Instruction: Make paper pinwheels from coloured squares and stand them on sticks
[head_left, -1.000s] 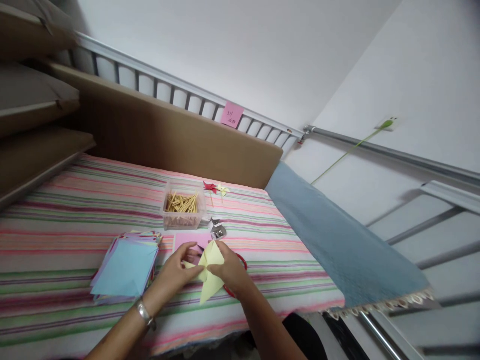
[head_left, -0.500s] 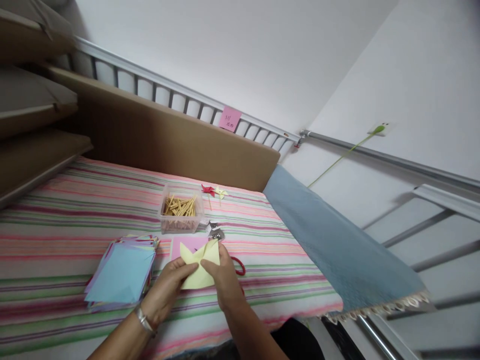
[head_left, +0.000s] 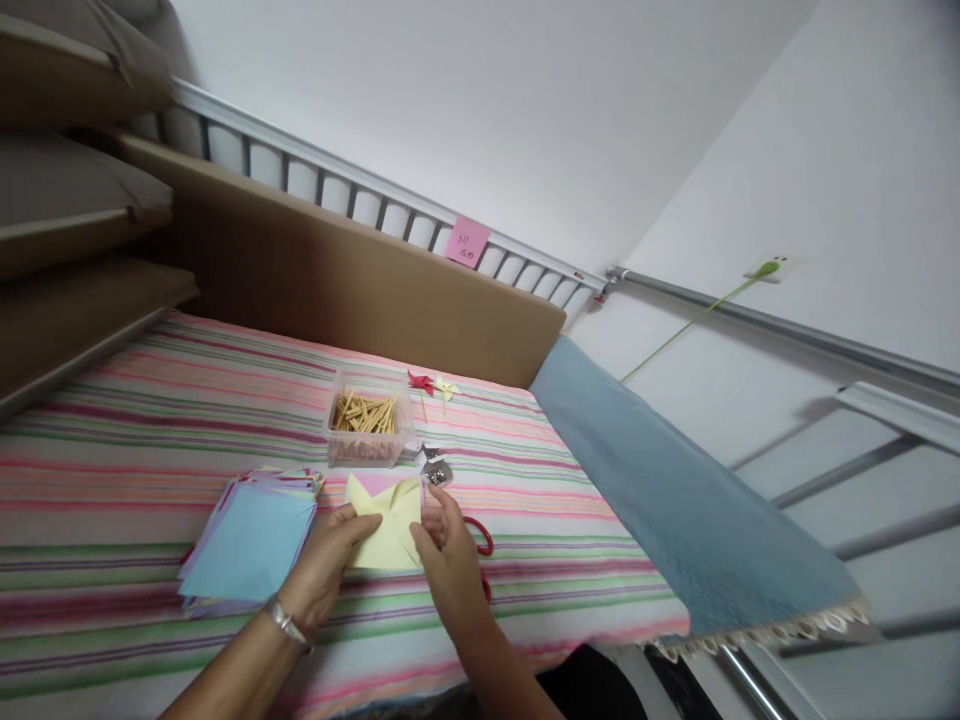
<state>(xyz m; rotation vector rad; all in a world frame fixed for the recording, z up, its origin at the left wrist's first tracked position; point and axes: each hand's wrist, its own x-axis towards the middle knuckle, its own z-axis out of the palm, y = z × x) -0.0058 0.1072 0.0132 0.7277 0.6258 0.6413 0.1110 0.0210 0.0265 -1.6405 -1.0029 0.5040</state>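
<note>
A pale yellow paper square with cut corners lies over a pink sheet on the striped cloth. My left hand pinches the yellow paper's left edge. My right hand rests at its right edge, fingers bent on the paper. A stack of coloured paper squares, light blue on top, sits just left of my left hand. Red-handled scissors lie partly hidden under my right hand.
A clear box of wooden sticks stands beyond the paper, with a small metal object to its right. Two little pinwheels lie further back. A brown board lines the back; a blue cloth hangs right.
The yellow paper went from a partly folded, raised shape to lying flatter over the pink sheet. Both hands shifted slightly up the cloth with it.
</note>
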